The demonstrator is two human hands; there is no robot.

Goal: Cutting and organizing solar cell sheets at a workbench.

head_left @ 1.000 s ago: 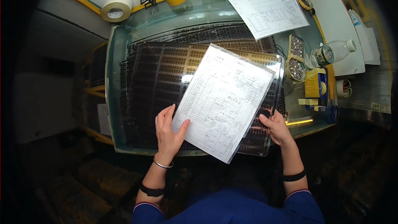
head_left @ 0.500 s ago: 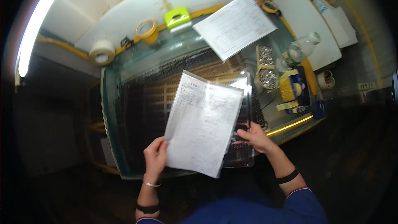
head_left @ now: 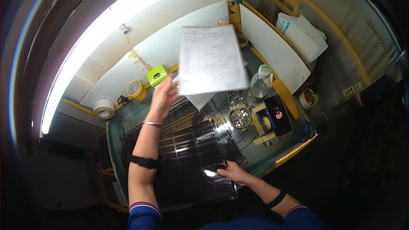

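My left hand (head_left: 163, 98) reaches toward the back with its fingers apart. Its fingertips are at the lower left edge of a white printed form sheet (head_left: 211, 61); whether they still touch it I cannot tell. The sheet is slightly blurred and overlaps another paper (head_left: 200, 100) on the glass-topped table. Near the front, my right hand (head_left: 233, 173) pinches the right edge of a dark, glossy film sheet (head_left: 187, 179), thumb on top. Under that film lie more dark patterned films (head_left: 213, 110).
Along the back stand a white tape roll (head_left: 103, 109), a yellow tape roll (head_left: 135, 89) and a green hole punch (head_left: 157, 76). To the right are trays of small shiny pieces (head_left: 240, 118), a clear bottle (head_left: 259, 86), a tape dispenser (head_left: 263, 123) and a phone (head_left: 279, 116).
My left hand and the form sheet have moved up and away, from over the film to the back of the table. The fingers have spread. My right hand stays at the film's edge.
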